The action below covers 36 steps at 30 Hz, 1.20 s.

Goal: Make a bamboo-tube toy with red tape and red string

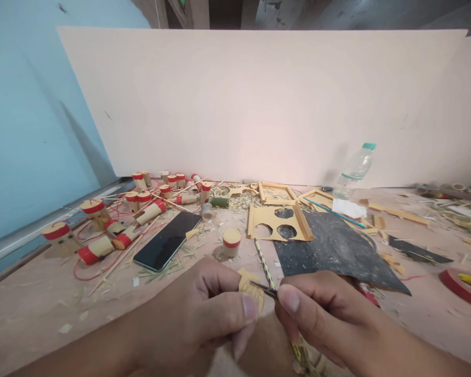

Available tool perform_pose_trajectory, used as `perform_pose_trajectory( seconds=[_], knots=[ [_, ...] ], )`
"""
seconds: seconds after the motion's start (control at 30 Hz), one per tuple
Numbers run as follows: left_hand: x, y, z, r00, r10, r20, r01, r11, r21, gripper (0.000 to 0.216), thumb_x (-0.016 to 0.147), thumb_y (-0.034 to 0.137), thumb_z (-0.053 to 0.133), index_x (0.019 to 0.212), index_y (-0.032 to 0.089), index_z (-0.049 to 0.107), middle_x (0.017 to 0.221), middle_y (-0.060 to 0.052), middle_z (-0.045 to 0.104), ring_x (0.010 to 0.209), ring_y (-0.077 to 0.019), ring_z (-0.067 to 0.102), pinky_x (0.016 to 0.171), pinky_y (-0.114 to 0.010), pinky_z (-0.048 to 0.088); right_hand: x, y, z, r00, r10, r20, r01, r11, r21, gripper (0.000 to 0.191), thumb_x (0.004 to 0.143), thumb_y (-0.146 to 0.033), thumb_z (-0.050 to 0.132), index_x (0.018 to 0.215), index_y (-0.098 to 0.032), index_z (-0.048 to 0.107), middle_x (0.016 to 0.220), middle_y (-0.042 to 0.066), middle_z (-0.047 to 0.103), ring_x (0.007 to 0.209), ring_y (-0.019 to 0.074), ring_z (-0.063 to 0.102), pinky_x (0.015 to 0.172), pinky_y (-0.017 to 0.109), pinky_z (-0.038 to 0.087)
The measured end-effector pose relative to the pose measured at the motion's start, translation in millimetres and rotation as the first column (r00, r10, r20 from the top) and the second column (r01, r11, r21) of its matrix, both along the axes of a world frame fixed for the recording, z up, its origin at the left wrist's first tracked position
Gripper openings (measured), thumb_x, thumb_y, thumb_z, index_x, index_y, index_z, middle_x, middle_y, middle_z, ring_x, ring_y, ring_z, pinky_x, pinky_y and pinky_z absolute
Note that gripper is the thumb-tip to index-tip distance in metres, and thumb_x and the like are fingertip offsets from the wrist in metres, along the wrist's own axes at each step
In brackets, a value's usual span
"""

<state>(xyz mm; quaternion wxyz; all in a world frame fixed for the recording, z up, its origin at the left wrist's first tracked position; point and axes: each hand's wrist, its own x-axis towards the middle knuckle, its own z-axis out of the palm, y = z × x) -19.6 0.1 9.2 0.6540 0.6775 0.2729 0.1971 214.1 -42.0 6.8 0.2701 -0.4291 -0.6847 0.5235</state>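
Note:
My left hand [220, 309] pinches a small tan piece of card or thin wood [246, 280] between thumb and fingers; lines are drawn on its face. From the right, my right hand [317, 314] grips a thin dark pointed tool [265, 288], its tip against or just over the tan piece. Most of that tool is hidden in my fingers, so its kind is unclear. Below the right hand, something yellow and black [300, 353] shows partly. Just beyond my hands lie a patterned pencil [264, 262] and an upright short tube with a red band [231, 242].
A phone [167, 241] lies left of centre, near several red-banded tubes [94, 209] with strings and sticks. Behind my hands are a tan sheet with round holes [275, 217] and a dark sheet [329, 243]. A plastic bottle [357, 165] and red tape roll [455, 288] are rightward.

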Motion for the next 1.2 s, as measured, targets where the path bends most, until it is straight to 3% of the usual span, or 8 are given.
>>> perform_pose_trajectory(
  seconds=[0.33, 0.73, 1.03, 1.2],
  knots=[
    [4.1, -4.6, -2.8, 0.998, 0.05, 0.025, -0.049, 0.998, -0.041, 0.046, 0.093, 0.048, 0.062, 0.057, 0.019, 0.057, 0.053, 0.005, 0.043, 0.055, -0.012, 0.037, 0.058, -0.027, 0.029, -0.9, -3.1, 0.4, 1.0, -0.015, 0.0, 0.015, 1.0, -0.008, 0.067, 0.102, -0.08, 0.045, 0.069, -0.022, 0.046, 0.068, -0.004, 0.039, 0.065, 0.0147, 0.035, 0.061, 0.027, 0.031],
    [3.0, -2.7, 1.7, 1.0, -0.011, -0.006, 0.011, 1.0, -0.008, 0.048, 0.094, 0.049, 0.061, 0.058, 0.019, 0.058, 0.054, 0.004, 0.045, 0.055, -0.0116, 0.039, 0.057, -0.027, 0.03, -2.5, -1.7, 0.6, 1.0, 0.0, -0.005, 0.0, 1.0, -0.014, 0.066, 0.104, -0.078, 0.046, 0.069, -0.021, 0.047, 0.068, -0.004, 0.041, 0.066, 0.0141, 0.039, 0.062, 0.026, 0.033],
    [3.8, -4.7, -0.5, 0.999, 0.013, 0.034, -0.013, 1.0, -0.02, 0.045, 0.093, 0.044, 0.063, 0.057, 0.018, 0.056, 0.048, 0.007, 0.037, 0.048, -0.0087, 0.03, 0.051, -0.028, 0.022, -0.8, -0.9, -0.2, 0.999, -0.01, 0.036, 0.01, 1.0, -0.013, 0.066, 0.104, -0.078, 0.045, 0.07, -0.021, 0.051, 0.069, -0.002, 0.048, 0.068, 0.015, 0.045, 0.063, 0.025, 0.038],
    [4.0, -5.5, 0.8, 0.999, 0.005, 0.034, -0.003, 0.998, -0.064, 0.05, 0.095, 0.046, 0.063, 0.055, 0.018, 0.055, 0.049, 0.007, 0.038, 0.049, -0.0095, 0.031, 0.052, -0.028, 0.023, -0.9, -3.6, -0.1, 0.995, -0.03, 0.1, 0.029, 0.999, 0.015, 0.068, 0.103, -0.081, 0.04, 0.077, -0.021, 0.061, 0.072, 0.001, 0.053, 0.071, 0.0174, 0.051, 0.064, 0.026, 0.04]
  ],
)
